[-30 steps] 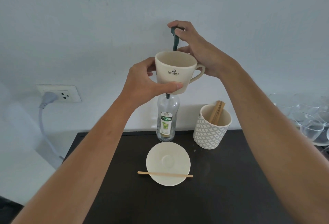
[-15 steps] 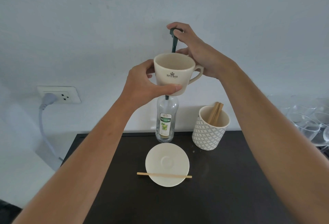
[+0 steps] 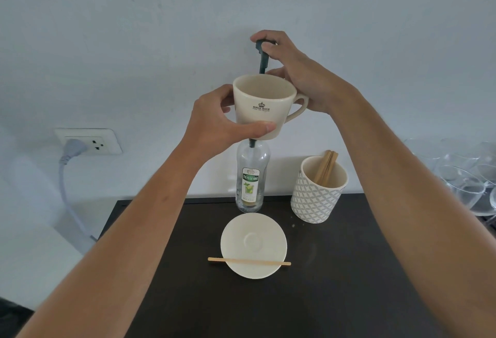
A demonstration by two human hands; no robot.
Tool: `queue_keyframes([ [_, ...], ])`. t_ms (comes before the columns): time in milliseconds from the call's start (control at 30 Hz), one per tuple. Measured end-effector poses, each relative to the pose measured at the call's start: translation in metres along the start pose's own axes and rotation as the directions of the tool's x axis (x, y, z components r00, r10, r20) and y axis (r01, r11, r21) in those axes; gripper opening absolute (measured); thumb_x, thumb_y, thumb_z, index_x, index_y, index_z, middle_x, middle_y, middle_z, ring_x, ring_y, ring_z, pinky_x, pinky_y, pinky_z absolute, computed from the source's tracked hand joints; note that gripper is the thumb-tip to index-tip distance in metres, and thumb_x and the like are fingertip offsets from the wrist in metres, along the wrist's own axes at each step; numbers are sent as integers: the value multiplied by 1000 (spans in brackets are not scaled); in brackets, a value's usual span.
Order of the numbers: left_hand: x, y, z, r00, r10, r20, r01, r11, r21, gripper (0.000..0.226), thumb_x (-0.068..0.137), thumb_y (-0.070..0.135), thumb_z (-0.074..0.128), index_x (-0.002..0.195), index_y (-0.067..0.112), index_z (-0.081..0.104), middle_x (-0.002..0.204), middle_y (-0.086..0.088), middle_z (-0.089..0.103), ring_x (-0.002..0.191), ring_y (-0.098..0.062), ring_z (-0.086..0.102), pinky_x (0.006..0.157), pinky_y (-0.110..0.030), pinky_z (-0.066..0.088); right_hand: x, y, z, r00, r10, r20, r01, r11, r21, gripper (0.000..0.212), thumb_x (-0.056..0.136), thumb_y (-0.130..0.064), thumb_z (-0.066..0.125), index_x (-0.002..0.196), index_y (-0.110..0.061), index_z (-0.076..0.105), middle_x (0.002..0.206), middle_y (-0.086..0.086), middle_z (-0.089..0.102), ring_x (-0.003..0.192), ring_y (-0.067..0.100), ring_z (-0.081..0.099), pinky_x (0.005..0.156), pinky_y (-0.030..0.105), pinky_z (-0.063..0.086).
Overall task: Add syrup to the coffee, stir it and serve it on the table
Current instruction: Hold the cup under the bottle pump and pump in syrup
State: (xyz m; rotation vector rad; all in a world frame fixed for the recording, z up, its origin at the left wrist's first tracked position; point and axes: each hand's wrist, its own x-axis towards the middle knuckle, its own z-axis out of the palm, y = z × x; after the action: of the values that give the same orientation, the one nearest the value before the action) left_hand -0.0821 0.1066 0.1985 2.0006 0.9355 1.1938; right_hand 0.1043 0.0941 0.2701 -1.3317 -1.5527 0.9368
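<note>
Little has shifted since the earlier frames: both hands keep their grip and the cup sits slightly lower against the pump. From largest to smallest, the dark bench (image 3: 335,284) carries the patterned holder (image 3: 314,198) of wooden sticks at 2 o'clock from the saucer (image 3: 253,243), and the syrup bottle (image 3: 251,176) at 12 o'clock. Raised over the bottle, the cream cup (image 3: 264,107) is clamped by the left hand (image 3: 217,125), fingers wrapped around its wall. Right hand (image 3: 300,72) fingers close on the dark pump head (image 3: 261,48). One stirrer (image 3: 249,261) lies across the saucer's near edge.
</note>
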Motion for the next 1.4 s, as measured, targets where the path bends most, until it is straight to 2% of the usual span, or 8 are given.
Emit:
queue_keyframes([
  [167,0,0,0,1000,4,3,-4,1000,5,71,60,43,93,123,27,63,110,21,69,103,6,62,96,-34,53,-1,0,-1,1000,-4,23,4,1000,9,31,109,-47,38,139,-44,46,132,-5,52,71,10,63,56,29,44],
  [267,0,-1,0,1000,4,5,-4,1000,10,71,60,44,92,123,30,62,110,23,68,102,9,61,96,-32,53,-1,-2,-1,1000,4,28,-4,1000,0,32,109,-49,37,139,-45,46,129,-6,53,72,12,62,59,30,43],
  [467,1,-1,0,1000,7,7,-7,1000,14,71,60,46,92,122,31,61,108,24,67,101,10,61,95,-31,53,-2,-4,-1,1000,16,22,-16,1000,-6,31,109,-47,36,138,-43,45,108,-1,57,56,6,61,55,29,43],
  [833,3,-2,2,1000,2,-5,-2,1000,28,65,61,47,91,115,39,56,100,33,62,96,18,58,86,-19,50,4,-1,-3,1000,6,20,-6,1000,-20,29,108,-47,38,136,-43,48,121,-3,55,68,10,64,55,29,44],
  [967,3,-2,2,1000,10,-9,-10,1000,28,65,61,48,91,116,39,58,102,31,64,98,14,59,88,-22,52,5,0,-4,1000,-8,20,9,1000,-18,29,109,-45,39,136,-41,49,132,-6,52,71,12,62,55,29,42],
  [1100,3,-2,2,1000,-1,-13,1,1000,19,65,60,47,91,115,40,57,101,32,63,99,14,59,88,-21,51,4,-1,-3,1000,-2,18,3,999,-40,30,109,-43,38,137,-39,49,108,-6,55,65,7,61,49,23,43],
  [1267,1,0,1,1000,-9,-11,9,1000,9,70,60,46,92,121,34,61,108,25,67,102,9,60,93,-28,53,3,-1,-3,1000,-1,26,2,999,-47,29,109,-43,38,136,-42,50,120,-6,52,76,9,63,53,25,46],
  [1400,0,0,1,1000,-19,-10,19,1000,-1,73,59,43,94,123,28,63,111,21,69,104,5,62,97,-33,52,-1,-2,-3,999,10,47,-9,1000,-15,32,110,-46,36,141,-44,44,106,-2,55,63,8,62,55,29,44],
])
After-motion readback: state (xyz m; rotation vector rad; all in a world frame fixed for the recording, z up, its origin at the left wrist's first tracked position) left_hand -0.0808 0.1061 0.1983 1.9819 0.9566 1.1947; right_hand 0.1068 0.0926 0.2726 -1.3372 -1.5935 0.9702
